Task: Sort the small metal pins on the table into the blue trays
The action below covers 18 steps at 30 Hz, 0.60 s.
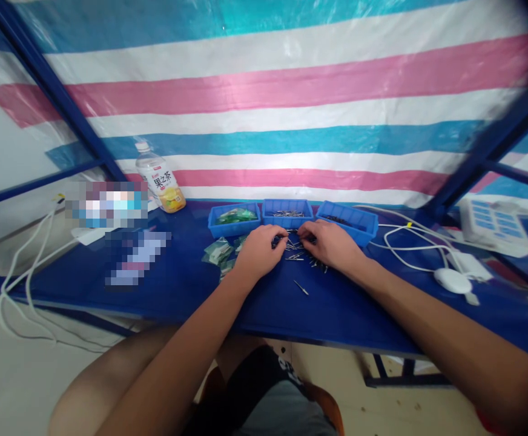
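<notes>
My left hand (264,247) is curled with thumb and fingers together over a loose pile of thin silver metal pins (295,257). Something small and dark shows at its fingertips. Opposite it, my right hand (332,243) also has bent, closed fingers at the pile; what they pinch is too small to name. Small dark pieces (318,264) lie under and beside the right hand. A single silver pin (301,287) rests closer to the table's front edge. Left of my left hand are small clear packets (218,251) with greenish edges, partly hidden by my wrist.
Three blue bins stand behind my hands: a left bin (234,230) with green packets, a middle bin (287,206) with silver pins, a right bin (368,225) with dark pieces. A bottle (166,181) stands back left. White cables and a charger (452,280) lie at right.
</notes>
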Each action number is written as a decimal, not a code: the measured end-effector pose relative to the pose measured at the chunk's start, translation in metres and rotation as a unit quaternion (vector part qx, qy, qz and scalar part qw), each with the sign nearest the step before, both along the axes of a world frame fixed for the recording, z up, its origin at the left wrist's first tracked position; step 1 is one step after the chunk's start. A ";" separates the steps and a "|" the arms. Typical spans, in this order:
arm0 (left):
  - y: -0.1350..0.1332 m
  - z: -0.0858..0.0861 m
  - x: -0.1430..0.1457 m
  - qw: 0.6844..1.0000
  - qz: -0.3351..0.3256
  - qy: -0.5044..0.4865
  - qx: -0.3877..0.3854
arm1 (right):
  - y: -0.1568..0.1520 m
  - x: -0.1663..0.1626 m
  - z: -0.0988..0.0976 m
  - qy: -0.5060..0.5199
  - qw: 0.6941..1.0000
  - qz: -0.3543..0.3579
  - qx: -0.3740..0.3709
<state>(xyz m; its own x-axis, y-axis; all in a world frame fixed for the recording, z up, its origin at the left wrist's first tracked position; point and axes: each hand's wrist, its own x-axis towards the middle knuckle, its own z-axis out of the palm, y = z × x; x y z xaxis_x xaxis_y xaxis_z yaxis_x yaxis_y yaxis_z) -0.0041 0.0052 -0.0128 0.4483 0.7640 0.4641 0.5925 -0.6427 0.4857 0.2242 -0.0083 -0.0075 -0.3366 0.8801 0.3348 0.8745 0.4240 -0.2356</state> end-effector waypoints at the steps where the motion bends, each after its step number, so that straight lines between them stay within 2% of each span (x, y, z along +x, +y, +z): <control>1: 0.000 0.000 0.000 1.000 -0.003 0.001 0.000 | 0.000 0.000 0.000 -0.005 1.000 0.001 -0.005; 7: -0.001 0.001 0.001 1.000 -0.017 0.013 0.009 | -0.001 0.000 0.003 -0.013 1.000 0.004 -0.008; 10: -0.002 0.001 0.001 1.000 -0.015 0.004 0.009 | -0.002 -0.001 0.002 0.046 0.999 0.017 0.012; 12: -0.002 0.001 0.002 1.000 -0.016 -0.006 0.011 | -0.002 -0.003 0.001 0.122 0.992 0.015 0.017; 14: -0.003 0.001 0.002 1.000 -0.017 -0.015 0.013 | -0.003 -0.006 0.000 0.231 0.973 0.018 -0.002; 18: -0.005 0.005 0.003 0.999 -0.031 -0.030 0.012 | -0.004 -0.012 -0.004 0.439 0.893 0.057 -0.085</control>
